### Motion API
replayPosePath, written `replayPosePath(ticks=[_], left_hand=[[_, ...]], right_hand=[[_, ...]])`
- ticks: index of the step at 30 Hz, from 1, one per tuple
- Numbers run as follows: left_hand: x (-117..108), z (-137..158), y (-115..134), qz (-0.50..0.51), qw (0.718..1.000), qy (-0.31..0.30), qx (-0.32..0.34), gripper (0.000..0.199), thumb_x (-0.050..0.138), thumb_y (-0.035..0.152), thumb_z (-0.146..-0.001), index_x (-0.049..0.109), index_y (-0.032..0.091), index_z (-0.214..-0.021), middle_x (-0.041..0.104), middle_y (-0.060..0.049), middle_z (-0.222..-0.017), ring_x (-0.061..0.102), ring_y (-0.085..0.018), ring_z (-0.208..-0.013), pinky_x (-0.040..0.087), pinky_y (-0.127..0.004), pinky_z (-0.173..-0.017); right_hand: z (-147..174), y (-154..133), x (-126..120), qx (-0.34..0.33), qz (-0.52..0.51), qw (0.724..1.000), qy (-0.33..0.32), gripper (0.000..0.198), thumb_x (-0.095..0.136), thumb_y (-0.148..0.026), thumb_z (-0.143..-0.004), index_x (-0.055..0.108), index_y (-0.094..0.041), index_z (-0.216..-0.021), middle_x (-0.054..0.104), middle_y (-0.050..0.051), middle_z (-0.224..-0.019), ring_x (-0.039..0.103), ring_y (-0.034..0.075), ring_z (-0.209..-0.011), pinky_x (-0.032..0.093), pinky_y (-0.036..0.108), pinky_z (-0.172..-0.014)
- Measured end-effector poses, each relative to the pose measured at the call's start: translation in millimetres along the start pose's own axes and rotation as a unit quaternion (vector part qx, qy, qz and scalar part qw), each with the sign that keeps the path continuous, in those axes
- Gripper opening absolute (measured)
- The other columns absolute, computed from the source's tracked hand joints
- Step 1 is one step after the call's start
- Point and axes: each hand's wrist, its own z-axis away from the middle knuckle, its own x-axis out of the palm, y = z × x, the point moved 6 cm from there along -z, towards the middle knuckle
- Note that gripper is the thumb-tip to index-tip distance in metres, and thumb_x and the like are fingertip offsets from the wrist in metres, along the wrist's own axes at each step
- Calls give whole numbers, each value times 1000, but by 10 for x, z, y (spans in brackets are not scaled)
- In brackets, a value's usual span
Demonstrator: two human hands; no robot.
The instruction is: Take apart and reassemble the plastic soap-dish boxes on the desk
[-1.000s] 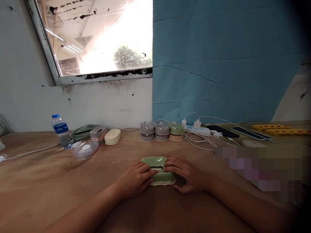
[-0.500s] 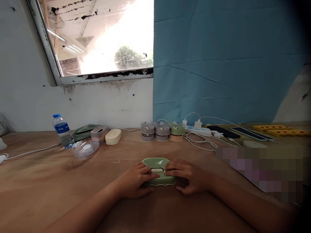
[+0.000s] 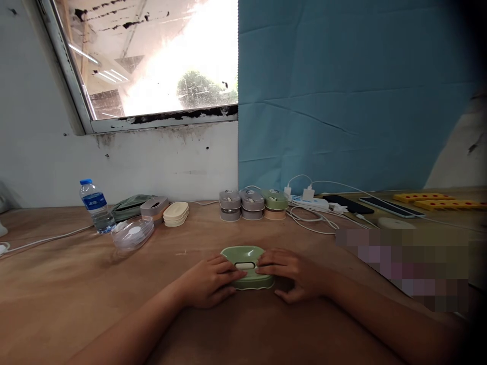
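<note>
A green oval box (image 3: 247,252) with a wavy lower edge stands on the wooden table in front of me. Its top has a dark-rimmed slot, and a cream-coloured piece (image 3: 244,265) shows in it. My left hand (image 3: 211,280) holds the left end, fingers on the top and thumb by the near side. On the right end lie the bent fingers of my right hand (image 3: 291,274), its thumb spread low beside the near corner. Both hands hide the ends of the box.
Behind it stand two grey stacked boxes (image 3: 251,204) and a green-and-tan one (image 3: 276,204). Leftward are cream oval plates (image 3: 176,214), a grey slotted box (image 3: 154,206), a clear plastic cover (image 3: 133,234) and a water bottle (image 3: 97,205). A power strip (image 3: 310,203), cables and phones (image 3: 348,204) lie right.
The whole view has shifted slightly. Both hands stay on the green box in nearly the same pose, with my left thumb a little closer to it.
</note>
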Motion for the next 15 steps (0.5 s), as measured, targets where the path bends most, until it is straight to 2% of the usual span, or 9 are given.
replayPosePath(ticks=[2,3,5,6,8,11,13,15], left_hand=[[-37,66,-107,-44,999,3,6,41,37,25,-85,37,21,-126,55,-7,-111,48,-19,-102,32,-34,-93],[-76,116,-218,-80,997,14,-16,40,37,22,-85,40,21,-125,55,-7,-114,47,-20,-104,30,-36,-95],[-205,271,-550,-171,975,61,-129,38,36,14,-82,48,19,-117,55,-9,-113,45,-23,-107,27,-40,-96],[-291,392,-744,-222,948,90,-210,38,35,9,-79,52,18,-112,56,-11,-112,45,-24,-108,26,-41,-96],[-444,703,-1097,-315,866,125,-368,39,35,4,-76,55,13,-108,55,-15,-110,45,-28,-107,25,-43,-94],[-550,1199,-1474,-390,740,108,-537,39,33,7,-78,51,2,-112,57,-23,-102,50,-33,-98,26,-46,-90],[-555,1467,-1633,-393,689,78,-604,40,30,7,-80,46,-2,-115,60,-24,-93,53,-33,-90,26,-48,-87],[-543,1636,-1723,-376,674,59,-634,40,29,6,-80,44,-2,-116,62,-22,-89,55,-33,-86,26,-47,-85]], right_hand=[[0,3,6,-6,3,1000,-1,47,57,-22,-67,52,-18,-114,57,9,-108,51,20,-103,37,37,-93],[0,5,9,-9,3,1000,0,48,57,-22,-66,52,-17,-114,57,10,-109,51,20,-103,37,37,-93],[0,14,16,-13,2,1000,2,49,57,-21,-66,51,-17,-114,57,10,-109,51,20,-103,37,37,-93],[0,18,18,-14,1,1000,3,49,57,-21,-66,51,-17,-114,57,10,-109,50,20,-104,37,37,-93],[2,23,23,-14,-1,1000,3,49,56,-20,-66,51,-17,-115,57,10,-109,51,21,-103,37,37,-93],[6,24,21,-12,-2,1000,3,49,56,-20,-66,51,-18,-115,57,10,-109,51,21,-103,37,38,-93],[7,25,22,-8,-3,1000,-2,50,56,-20,-66,51,-18,-115,56,10,-110,50,21,-104,37,38,-94],[5,23,22,-4,-2,1000,-9,50,56,-20,-66,51,-18,-115,56,10,-110,50,21,-104,36,39,-94]])
